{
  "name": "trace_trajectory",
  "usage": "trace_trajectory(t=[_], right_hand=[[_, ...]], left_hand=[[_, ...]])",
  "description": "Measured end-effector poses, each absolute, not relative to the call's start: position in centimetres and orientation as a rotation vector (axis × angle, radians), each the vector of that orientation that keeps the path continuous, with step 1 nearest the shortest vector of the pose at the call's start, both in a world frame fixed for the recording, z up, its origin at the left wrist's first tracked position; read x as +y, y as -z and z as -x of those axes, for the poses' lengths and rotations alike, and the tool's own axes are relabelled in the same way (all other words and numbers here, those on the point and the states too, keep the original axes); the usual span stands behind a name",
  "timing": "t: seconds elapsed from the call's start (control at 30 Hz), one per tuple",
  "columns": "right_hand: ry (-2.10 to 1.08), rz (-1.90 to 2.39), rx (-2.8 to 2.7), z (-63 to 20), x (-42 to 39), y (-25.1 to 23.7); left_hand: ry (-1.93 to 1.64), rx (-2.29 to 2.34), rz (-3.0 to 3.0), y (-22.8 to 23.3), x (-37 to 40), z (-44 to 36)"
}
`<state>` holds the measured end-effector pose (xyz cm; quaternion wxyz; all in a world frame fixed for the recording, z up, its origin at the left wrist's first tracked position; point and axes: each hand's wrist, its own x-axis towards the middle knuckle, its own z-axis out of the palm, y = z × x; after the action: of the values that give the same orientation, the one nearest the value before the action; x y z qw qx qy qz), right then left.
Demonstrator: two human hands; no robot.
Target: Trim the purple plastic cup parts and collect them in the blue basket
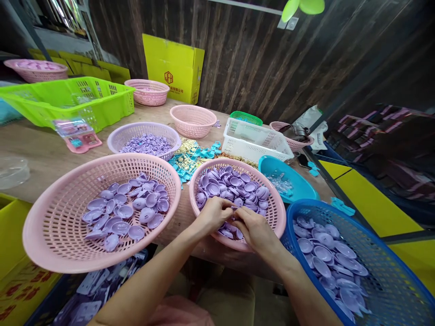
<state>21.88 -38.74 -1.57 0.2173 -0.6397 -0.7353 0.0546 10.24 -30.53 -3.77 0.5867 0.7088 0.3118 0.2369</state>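
Note:
Both of my hands meet over the middle pink basket (277, 213), which holds many small oval purple plastic pieces (234, 181). The fingers of my left hand (215, 215) are pinched together, touching those of my right hand (253, 226). Between the fingertips a bit of purple shows, one small purple plastic piece (234, 207), mostly hidden by the fingers. To the left, a larger pink basket (54, 226) carries more purple oval pieces (125, 210). On the right, a blue basket (401, 267) contains larger purple shell-like pieces (326, 253).
Behind stand a lilac basket (113, 142) of tiny purple parts, a pink basket (193, 120), a white crate (254, 140) and a teal tray (306, 192). Blue and cream parts (190, 158) lie on the table between them. A green crate (112, 106) and yellow carton (170, 63) are farther back.

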Motion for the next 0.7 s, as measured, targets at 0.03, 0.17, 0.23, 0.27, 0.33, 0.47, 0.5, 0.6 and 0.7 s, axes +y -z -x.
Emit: trace_trajectory(t=[0.03, 0.17, 0.23, 0.27, 0.33, 0.47, 0.5, 0.6, 0.7], right_hand=[[-0.210, 1.765, -1.965, -21.8, -38.8, 1.5], [-0.459, 1.754, -1.585, -21.6, -39.1, 1.4], [-0.596, 1.727, -1.366, -21.5, -39.2, 1.4], [-0.659, 1.703, -1.264, -21.6, -39.2, 1.5], [-0.741, 1.640, -1.106, -21.7, -39.1, 1.6], [-0.772, 1.501, -0.927, -22.0, -38.8, 1.8], [-0.787, 1.470, -0.886, -22.0, -38.8, 1.8], [-0.851, 1.393, -0.744, -21.7, -38.6, 2.0], [-0.910, 1.346, -0.616, -21.4, -38.6, 2.1]], left_hand=[[-0.552, 0.735, -1.648, 3.8, -30.5, -10.3], [-0.517, 0.750, -1.589, 3.7, -30.8, -10.4], [-0.546, 0.768, -1.591, 3.5, -31.1, -10.4], [-0.580, 0.780, -1.614, 3.4, -31.3, -10.4], [-0.666, 0.786, -1.692, 3.3, -31.6, -10.4], [-0.706, 0.703, -1.755, 3.2, -32.1, -10.4], [-0.690, 0.681, -1.726, 3.2, -32.2, -10.4], [-0.657, 0.666, -1.673, 2.9, -32.2, -10.3], [-0.679, 0.681, -1.766, 2.5, -32.1, -10.2]])
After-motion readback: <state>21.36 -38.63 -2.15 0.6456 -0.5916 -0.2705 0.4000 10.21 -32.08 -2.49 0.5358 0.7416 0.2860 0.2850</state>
